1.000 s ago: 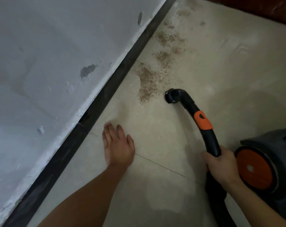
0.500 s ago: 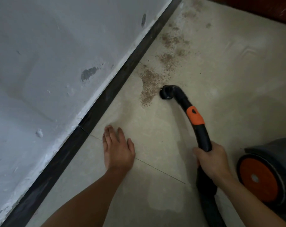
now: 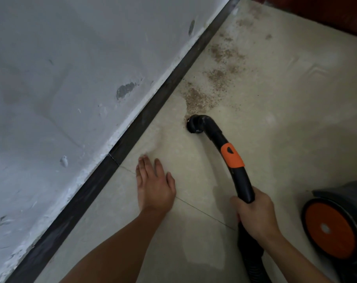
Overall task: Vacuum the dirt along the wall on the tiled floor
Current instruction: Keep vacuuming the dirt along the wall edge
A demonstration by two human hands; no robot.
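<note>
Brown dirt point(image 3: 196, 101) lies scattered on the tiled floor point(image 3: 286, 129) by the dark skirting point(image 3: 132, 131), ahead of both hands. The black nozzle point(image 3: 194, 123) sits at the dirt's near edge, beyond the left hand point(image 3: 153, 184), which lies flat with straight fingers on the floor. The right hand point(image 3: 253, 213) grips the hose handle point(image 3: 242, 180) below its orange collar. The vacuum body point(image 3: 335, 227) stands just right of that hand.

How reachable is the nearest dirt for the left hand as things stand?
Probably yes: the left hand rests flat on bare tile with nothing between it and the dirt; the nozzle sits beside that path.
</note>
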